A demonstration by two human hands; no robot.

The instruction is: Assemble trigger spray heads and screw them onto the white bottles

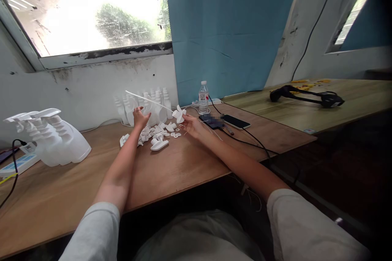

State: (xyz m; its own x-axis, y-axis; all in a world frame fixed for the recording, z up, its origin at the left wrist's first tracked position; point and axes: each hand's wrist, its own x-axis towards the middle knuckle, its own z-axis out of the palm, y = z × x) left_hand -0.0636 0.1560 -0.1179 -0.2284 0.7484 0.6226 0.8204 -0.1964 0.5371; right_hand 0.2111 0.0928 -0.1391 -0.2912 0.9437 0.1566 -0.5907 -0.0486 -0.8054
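My right hand (193, 126) is closed around a white spray head (179, 114), held above the table. From it a long thin white dip tube (150, 100) points left and slightly upward. My left hand (141, 118) is stretched toward the white plastic bottles (159, 110) at the wall, thumb and fingers apart; whether it touches one I cannot tell. Between and below the hands lies a pile of loose white spray-head parts (148, 133), with small white rings (175, 134) beside it. A single white trigger piece (159, 144) rests at the pile's near edge.
Several bottles with spray heads (61, 138) stand at the left by a power strip (21, 165). On the right are a water bottle (203, 98), a phone (237, 121), a dark device (211, 121) and cables (257, 143). A black strapped object (306, 96) lies on the neighbouring table.
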